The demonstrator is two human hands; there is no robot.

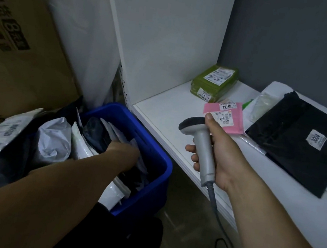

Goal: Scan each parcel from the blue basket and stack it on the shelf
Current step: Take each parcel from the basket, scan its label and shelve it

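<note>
The blue basket stands on the floor at lower left, stuffed with several white and dark mailer bags. My left hand reaches down among the parcels; its fingers are buried and blurred, so the grip is unclear. My right hand grips a grey handheld scanner by its handle over the white shelf. On the shelf lie a green parcel, a pink parcel and a black parcel.
A large cardboard box stands at the left behind the basket. The scanner's cable hangs down to the floor. A white upright panel bounds the shelf's left side, and a grey wall lies behind it.
</note>
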